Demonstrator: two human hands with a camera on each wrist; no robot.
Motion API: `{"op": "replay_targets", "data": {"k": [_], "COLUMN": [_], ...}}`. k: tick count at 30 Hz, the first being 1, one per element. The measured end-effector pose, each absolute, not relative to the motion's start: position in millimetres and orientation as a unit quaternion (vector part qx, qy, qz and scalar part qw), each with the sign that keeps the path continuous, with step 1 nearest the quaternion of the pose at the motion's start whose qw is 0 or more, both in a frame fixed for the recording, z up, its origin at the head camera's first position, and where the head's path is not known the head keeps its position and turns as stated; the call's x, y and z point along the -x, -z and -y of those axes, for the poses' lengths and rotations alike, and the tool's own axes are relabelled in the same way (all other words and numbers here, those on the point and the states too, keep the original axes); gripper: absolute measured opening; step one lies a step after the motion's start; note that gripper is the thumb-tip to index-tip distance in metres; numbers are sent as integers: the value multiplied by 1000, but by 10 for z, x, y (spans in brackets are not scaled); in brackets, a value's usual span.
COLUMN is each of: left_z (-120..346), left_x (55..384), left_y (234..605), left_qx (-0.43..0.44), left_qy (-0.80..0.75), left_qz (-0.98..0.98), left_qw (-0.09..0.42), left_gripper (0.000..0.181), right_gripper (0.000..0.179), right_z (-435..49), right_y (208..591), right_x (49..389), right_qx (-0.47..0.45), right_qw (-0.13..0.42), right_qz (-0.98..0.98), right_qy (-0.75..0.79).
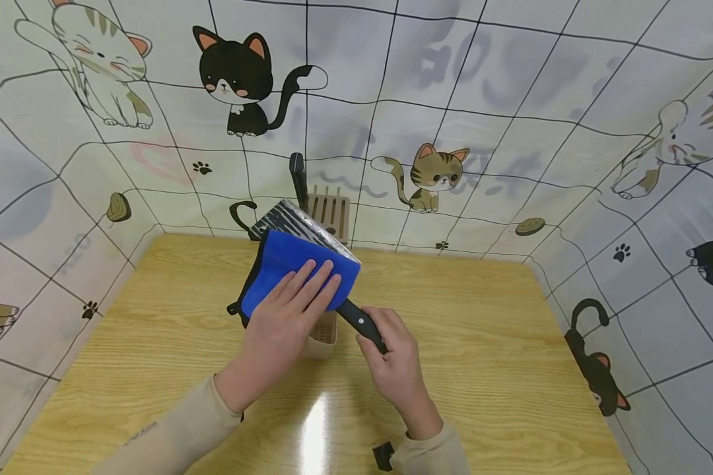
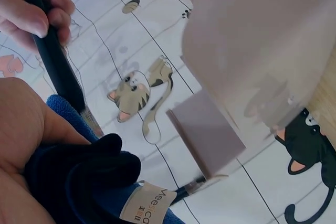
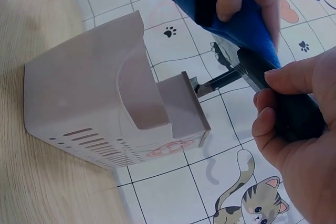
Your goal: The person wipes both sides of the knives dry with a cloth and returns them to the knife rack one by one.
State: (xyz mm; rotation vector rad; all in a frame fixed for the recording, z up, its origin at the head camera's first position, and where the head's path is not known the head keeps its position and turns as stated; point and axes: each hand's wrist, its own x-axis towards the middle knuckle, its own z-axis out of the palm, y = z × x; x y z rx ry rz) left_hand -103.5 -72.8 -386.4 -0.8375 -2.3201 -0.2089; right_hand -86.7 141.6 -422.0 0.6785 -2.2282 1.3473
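Note:
A cleaver (image 1: 300, 224) with a wide shiny blade and black handle is held tilted above the table. Round its handle curl the fingers of my right hand (image 1: 395, 363). A blue cloth (image 1: 273, 267) with black edging lies folded over the blade. My left hand (image 1: 279, 333) pinches cloth and blade, fingers extended along the upper side, thumb beneath in the right wrist view. Much of the blade is hidden by the cloth. A pale label (image 2: 148, 204) shows on the cloth. Behind and below stands a beige knife holder (image 3: 79, 82), partly covered in the head view.
Another black-handled knife (image 1: 298, 178) stands upright in the slotted holder. The light wooden table (image 1: 451, 316) runs back to white tiled-pattern sheeting (image 1: 344, 79) printed with cats. A small black object (image 1: 383, 455) is by the right sleeve.

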Motion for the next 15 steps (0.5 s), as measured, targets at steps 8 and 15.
{"op": "replay_targets", "data": {"k": [8,15], "left_z": [911,1078], "left_x": [1195,1365], "left_y": [3831,3803], "left_qx": [284,260], "left_qy": [68,69], "left_qz": [899,905], "left_qw": [328,330], "left_gripper": [81,75], "right_gripper": [34,35], "right_z": [-1446,-1523], "right_y": [4221,4240], "right_x": [842,851], "right_qx": [-234,-239], "right_qw": [206,196], "right_qz": [802,791], "right_qy": [-509,-528]}}
